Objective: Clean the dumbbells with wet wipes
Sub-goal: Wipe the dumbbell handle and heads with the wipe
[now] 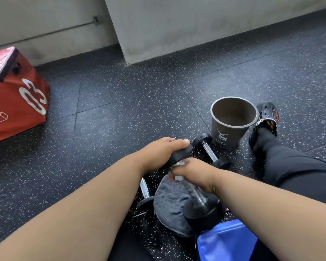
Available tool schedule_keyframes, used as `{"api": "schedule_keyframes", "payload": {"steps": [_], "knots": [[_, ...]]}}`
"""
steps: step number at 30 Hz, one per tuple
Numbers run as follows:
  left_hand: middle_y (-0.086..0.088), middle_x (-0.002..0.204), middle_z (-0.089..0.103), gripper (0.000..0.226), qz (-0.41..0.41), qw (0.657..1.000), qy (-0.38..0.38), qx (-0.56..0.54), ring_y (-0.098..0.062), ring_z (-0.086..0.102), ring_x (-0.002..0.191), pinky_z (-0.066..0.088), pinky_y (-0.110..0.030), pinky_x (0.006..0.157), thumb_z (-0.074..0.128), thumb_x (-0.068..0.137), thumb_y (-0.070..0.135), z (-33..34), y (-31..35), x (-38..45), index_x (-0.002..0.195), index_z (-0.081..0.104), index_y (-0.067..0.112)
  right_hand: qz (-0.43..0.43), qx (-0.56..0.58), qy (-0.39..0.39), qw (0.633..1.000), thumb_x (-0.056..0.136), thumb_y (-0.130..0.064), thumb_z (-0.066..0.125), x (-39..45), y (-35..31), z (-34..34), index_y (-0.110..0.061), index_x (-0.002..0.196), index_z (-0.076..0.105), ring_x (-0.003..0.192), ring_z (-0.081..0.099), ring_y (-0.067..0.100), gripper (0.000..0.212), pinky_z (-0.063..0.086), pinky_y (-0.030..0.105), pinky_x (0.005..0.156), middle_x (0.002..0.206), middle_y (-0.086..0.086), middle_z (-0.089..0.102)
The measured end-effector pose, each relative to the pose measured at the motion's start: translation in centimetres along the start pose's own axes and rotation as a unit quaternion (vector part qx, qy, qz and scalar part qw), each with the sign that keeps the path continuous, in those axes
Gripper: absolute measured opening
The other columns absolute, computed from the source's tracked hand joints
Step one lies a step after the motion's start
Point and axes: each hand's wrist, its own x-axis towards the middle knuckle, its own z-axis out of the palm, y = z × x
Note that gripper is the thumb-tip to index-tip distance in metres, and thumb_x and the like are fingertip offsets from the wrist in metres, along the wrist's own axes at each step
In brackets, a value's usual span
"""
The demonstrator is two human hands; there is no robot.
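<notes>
Your one head camera looks forward and steeply down from where you sit on the floor [120,110], close over your forearms, wide enough to reach the wall [177,25] at the far edge.

cup [231,127] behind dumbbells [211,151], box [15,95] far left

Speckled black rubber floor [120,102] with dumbbells [211,151], grey cup [228,132], red box [15,98]
</notes>
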Motion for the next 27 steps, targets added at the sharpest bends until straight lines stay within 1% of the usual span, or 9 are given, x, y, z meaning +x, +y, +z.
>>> {"api": "schedule_keyframes", "payload": {"steps": [3, 7, 11, 13, 15, 20, 22, 26, 27], "knots": [[0.021, 0.065, 0.067, 0.033, -0.002, 1.000, -0.001, 0.003, 0.004, 0.058, 0.053, 0.044, -0.023, 0.066, 0.066, 0.098, 0.059, 0.2, 0.2, 0.2, 0.088, 0.069, 0.027, 0.010, -0.006, -0.025, 1.000, 0.067, -0.030, 0.071, -0.4, -0.1, -0.6, -0.003, 0.089, 0.080, 0.111, 0.072, 0.036, 0.036, 0.048, 0.053, 0.112, 0.100, 0.013, 0.081], [0.014, 0.082, 0.074, 0.051, 0.001, 0.999, 0.016, 0.028, -0.009, 0.064, 0.069, 0.045, -0.035, 0.074, 0.069, 0.082, 0.077, 0.3, 0.2, 0.3, 0.100, 0.074, 0.030, 0.011, 0.015, -0.019, 1.000, 0.077, -0.022, 0.073, -1.2, -0.2, -0.6, -0.005, 0.091, 0.081, 0.101, 0.074, 0.032, 0.024, 0.049, 0.048, 0.107, 0.098, 0.011, 0.082], [-0.003, 0.093, 0.080, 0.066, 0.010, 0.999, 0.012, 0.039, -0.024, 0.076, 0.079, 0.058, -0.046, 0.089, 0.070, 0.076, 0.083, 0.7, 0.5, 0.2, 0.108, 0.075, 0.025, -0.044, 0.035, 0.066, 0.996, 0.083, -0.005, 0.074, -1.7, -1.3, 0.5, 0.001, 0.079, 0.072, 0.061, 0.060, 0.005, 0.008, 0.049, 0.024, 0.066, 0.063, -0.005, 0.067], [0.000, 0.094, 0.080, 0.064, 0.018, 0.999, 0.021, 0.037, -0.021, 0.076, 0.080, 0.059, -0.041, 0.086, 0.071, 0.077, 0.079, 0.7, 0.4, 0.2, 0.109, 0.075, 0.023, -0.053, 0.053, 0.098, 0.992, 0.088, -0.001, 0.073, -2.0, -1.8, 1.2, -0.002, 0.077, 0.068, 0.036, 0.044, 0.000, 0.012, 0.034, 0.011, 0.042, 0.044, -0.010, 0.052], [0.000, 0.088, 0.077, 0.057, 0.030, 0.999, 0.014, 0.027, -0.021, 0.072, 0.077, 0.056, -0.034, 0.077, 0.069, 0.081, 0.072, 0.8, 0.6, -0.4, 0.104, 0.075, 0.019, -0.053, 0.041, 0.106, 0.992, 0.089, -0.002, 0.072, -2.4, -2.0, 1.5, -0.003, 0.078, 0.068, 0.029, 0.036, 0.002, 0.011, 0.025, 0.011, 0.035, 0.042, -0.010, 0.047], [0.005, 0.081, 0.076, 0.052, 0.022, 0.999, 0.018, 0.039, -0.016, 0.069, 0.068, 0.047, -0.026, 0.065, 0.067, 0.086, 0.074, 0.3, -0.1, -1.1, 0.103, 0.071, 0.025, -0.009, -0.003, 0.068, 0.998, 0.089, -0.011, 0.068, -3.0, -2.1, 1.5, 0.002, 0.085, 0.073, 0.033, 0.043, 0.005, 0.015, 0.034, 0.021, 0.044, 0.041, -0.008, 0.052], [0.004, 0.093, 0.077, 0.067, 0.009, 0.998, 0.037, 0.050, -0.011, 0.068, 0.077, 0.047, -0.032, 0.077, 0.067, 0.076, 0.085, 0.2, -0.4, -1.0, 0.112, 0.071, 0.028, -0.007, -0.008, 0.065, 0.998, 0.088, -0.019, 0.071, -2.9, -1.8, 1.7, -0.007, 0.080, 0.074, 0.046, 0.051, 0.004, 0.015, 0.040, 0.028, 0.059, 0.059, -0.006, 0.064], [0.010, 0.119, 0.076, 0.082, -0.011, 0.997, 0.048, 0.051, -0.011, 0.071, 0.108, 0.051, -0.041, 0.105, 0.068, 0.065, 0.091, 0.4, -0.5, -1.3, 0.127, 0.069, 0.036, 0.011, 0.003, 0.073, 0.997, 0.089, -0.021, 0.072, -3.1, -1.1, 1.8, -0.003, 0.082, 0.074, 0.040, 0.046, 0.007, 0.019, 0.036, 0.019, 0.045, 0.072, 0.005, 0.063], [0.010, 0.126, 0.074, 0.090, -0.015, 0.997, 0.054, 0.056, -0.013, 0.069, 0.116, 0.049, -0.043, 0.110, 0.068, 0.063, 0.093, 0.4, -0.5, -1.4, 0.133, 0.066, 0.037, 0.012, 0.004, 0.076, 0.997, 0.088, -0.022, 0.073, -3.2, -1.1, 1.8, -0.001, 0.084, 0.074, 0.047, 0.051, 0.009, 0.022, 0.039, 0.020, 0.050, 0.075, 0.007, 0.066]]}}
